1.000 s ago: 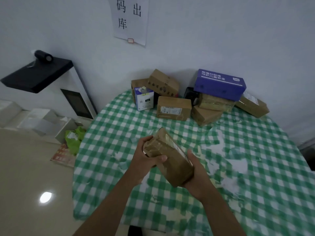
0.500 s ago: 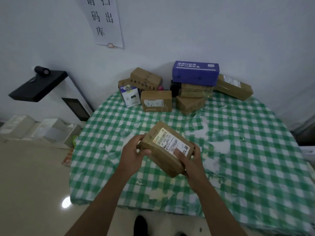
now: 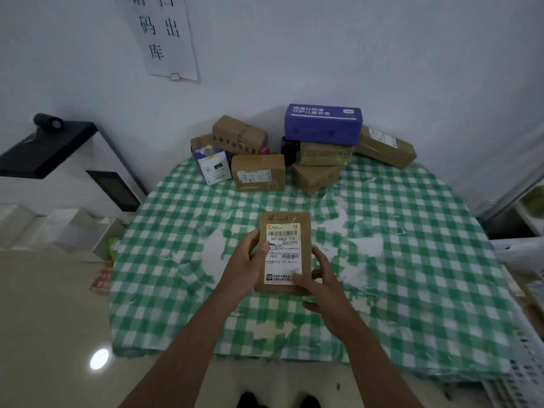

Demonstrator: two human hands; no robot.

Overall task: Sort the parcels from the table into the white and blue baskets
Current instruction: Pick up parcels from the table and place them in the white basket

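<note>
I hold a brown cardboard parcel (image 3: 294,225) above the table, its white shipping label facing up at me and "4-1" handwritten at its top. My left hand (image 3: 245,266) grips its left edge with the thumb on the label. My right hand (image 3: 322,285) grips its lower right corner, thumb on the label's bottom. At the table's far edge by the wall lies a pile of parcels: several brown boxes (image 3: 258,172), a purple box (image 3: 322,122) stacked on top, and a small white and blue box (image 3: 212,165). A white basket's rim (image 3: 527,375) shows at the right edge.
The round table wears a green and white checked cloth (image 3: 176,260). A white machine with a black top (image 3: 47,148) stands left of the table. White boxes (image 3: 73,228) and a red item lie on the floor at left. A paper sign (image 3: 162,33) hangs on the wall.
Both hands turned the parcel from tilted and edge-on to upright with its label facing me. The view shifted so the table sits more centred.
</note>
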